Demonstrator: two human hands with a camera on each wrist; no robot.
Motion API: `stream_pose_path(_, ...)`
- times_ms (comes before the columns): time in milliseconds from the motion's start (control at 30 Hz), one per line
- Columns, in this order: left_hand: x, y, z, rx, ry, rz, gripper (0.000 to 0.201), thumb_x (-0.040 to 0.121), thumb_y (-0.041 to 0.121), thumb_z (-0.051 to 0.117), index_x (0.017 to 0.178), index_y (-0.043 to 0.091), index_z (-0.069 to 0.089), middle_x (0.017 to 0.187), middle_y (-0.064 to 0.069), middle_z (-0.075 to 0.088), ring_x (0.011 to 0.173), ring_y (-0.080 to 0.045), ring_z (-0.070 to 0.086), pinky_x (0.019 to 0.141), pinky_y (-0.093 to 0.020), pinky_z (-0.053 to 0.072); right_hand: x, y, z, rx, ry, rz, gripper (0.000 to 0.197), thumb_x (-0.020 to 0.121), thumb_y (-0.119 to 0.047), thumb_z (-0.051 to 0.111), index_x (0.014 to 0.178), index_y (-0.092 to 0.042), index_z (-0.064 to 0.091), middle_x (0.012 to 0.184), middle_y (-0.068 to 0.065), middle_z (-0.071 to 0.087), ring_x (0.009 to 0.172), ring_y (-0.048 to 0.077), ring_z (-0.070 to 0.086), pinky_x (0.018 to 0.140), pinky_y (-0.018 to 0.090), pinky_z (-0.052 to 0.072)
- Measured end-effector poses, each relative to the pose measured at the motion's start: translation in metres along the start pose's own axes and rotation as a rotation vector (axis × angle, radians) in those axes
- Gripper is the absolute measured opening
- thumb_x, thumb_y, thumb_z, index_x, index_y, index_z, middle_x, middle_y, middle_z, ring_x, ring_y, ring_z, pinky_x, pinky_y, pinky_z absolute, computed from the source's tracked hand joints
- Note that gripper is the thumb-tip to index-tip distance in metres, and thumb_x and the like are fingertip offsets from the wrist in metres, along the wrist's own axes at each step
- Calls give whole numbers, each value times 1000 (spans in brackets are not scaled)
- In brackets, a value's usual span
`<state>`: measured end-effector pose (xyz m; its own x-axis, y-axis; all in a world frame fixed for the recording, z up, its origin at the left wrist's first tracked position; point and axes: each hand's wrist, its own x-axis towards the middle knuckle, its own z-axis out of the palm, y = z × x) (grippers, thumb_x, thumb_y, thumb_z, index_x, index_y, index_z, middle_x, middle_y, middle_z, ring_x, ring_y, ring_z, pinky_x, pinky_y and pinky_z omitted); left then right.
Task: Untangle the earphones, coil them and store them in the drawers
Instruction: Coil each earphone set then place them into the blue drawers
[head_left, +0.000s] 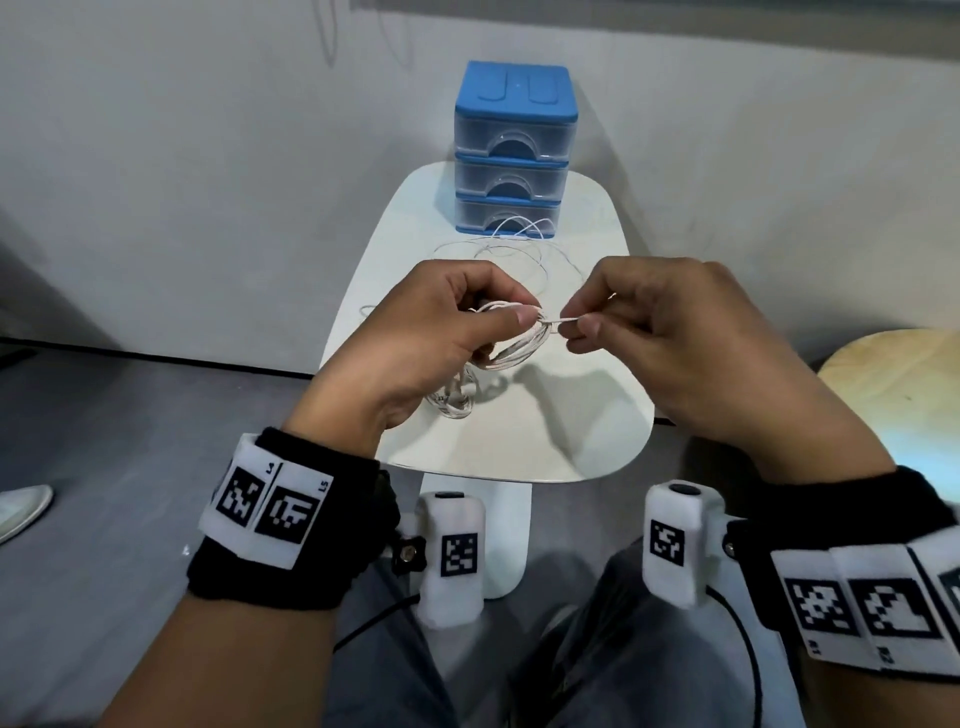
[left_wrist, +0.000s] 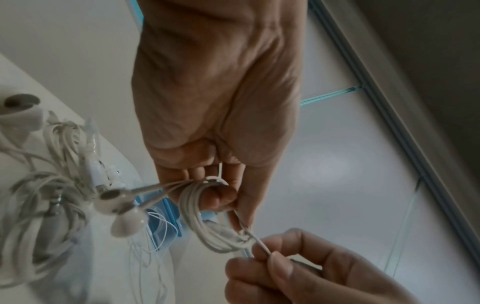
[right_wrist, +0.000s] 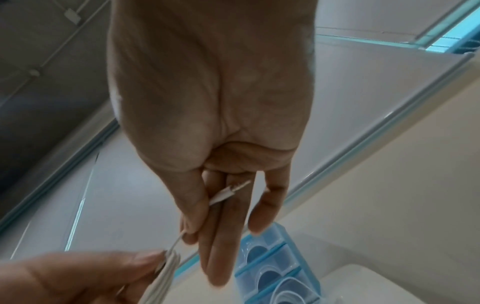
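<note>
My left hand (head_left: 498, 322) holds a coil of white earphone cable (head_left: 519, 345) wound round its fingers, thumb pressed on top; the coil (left_wrist: 207, 226) and its two hanging earbuds (left_wrist: 122, 214) show in the left wrist view. My right hand (head_left: 582, 325) pinches the cable's free end near the plug (right_wrist: 231, 192) between thumb and forefinger, right beside the coil. A second, coiled pair of earphones (head_left: 454, 400) lies on the white table (head_left: 571, 426) under my left hand. The blue three-drawer unit (head_left: 514, 150) stands at the table's far end, all drawers shut.
A loose tangle of thin white cable (head_left: 519, 249) lies on the table in front of the drawers. A round wooden stool (head_left: 898, 374) stands to the right. A grey wall is close behind, and a white shoe (head_left: 21, 509) sits on the floor at left.
</note>
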<state>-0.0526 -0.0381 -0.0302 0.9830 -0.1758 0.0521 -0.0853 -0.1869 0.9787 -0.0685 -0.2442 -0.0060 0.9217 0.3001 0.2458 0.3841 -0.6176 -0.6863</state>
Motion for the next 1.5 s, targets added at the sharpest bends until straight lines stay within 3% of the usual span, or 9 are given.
stream_pose_path(100,1,0,5,-43,27,-19,10,95,7,68,86,11,71,66,-3,55,55,-9,49,57,-22,46,4,9,8,-156,122,-67,9,91,-16,72,90,-25,75,82,-21,64,84,-4,57,72,8,38)
stream_pose_path(200,0,2,10,-167,9,-43,12,98,7,63,88,8,69,67,-3,55,54,-9,49,55,-20,44,10,19,18,-201,246,-76,10,89,-23,75,92,-32,76,94,-11,55,93,10,47,82,22,35)
stream_pose_path(300,-1,4,16,-298,-10,-58,14,100,7,59,88,7,66,69,1,61,52,-8,48,52,-18,42,15,19,28,38,314,-44,13,87,-16,76,88,-29,77,90,-8,60,74,1,56,72,12,40)
stream_pose_path(433,0,5,20,-428,51,-49,15,100,5,57,88,5,66,72,-2,67,54,-8,50,54,-16,42,19,8,41,495,294,57,10,87,-2,73,87,-9,79,80,5,78,75,22,75,75,36,60)
stream_pose_path(600,1,3,20,-431,117,23,8,97,2,63,90,5,67,75,-9,65,57,-9,54,57,-17,46,18,0,41,957,194,170,12,91,4,63,95,-1,74,82,21,72,77,31,70,82,42,60)
stream_pose_path(700,1,2,19,-412,144,49,3,92,3,68,91,5,70,81,-13,65,60,-10,54,59,-17,48,18,-1,43,863,216,148,28,87,5,72,111,-6,64,77,13,74,75,28,70,80,41,58)
stream_pose_path(900,-3,4,12,-378,127,77,17,90,3,71,106,5,75,88,-16,70,69,-13,61,68,-21,52,19,-5,33,959,218,188,36,87,10,68,105,-17,51,73,9,72,68,23,70,66,26,50)
stream_pose_path(1233,-3,7,5,-329,-21,90,22,93,2,67,112,11,72,98,-14,68,83,-20,65,77,-28,56,16,4,17,1438,-108,282,32,78,-1,57,101,-22,46,76,4,64,77,19,62,72,32,37)
stream_pose_path(1500,-4,10,7,-229,-69,121,42,86,-9,72,122,12,66,89,2,69,82,-17,63,77,-29,56,19,6,23,1383,17,317,30,89,-9,61,103,-32,47,82,-7,72,74,11,62,60,26,39)
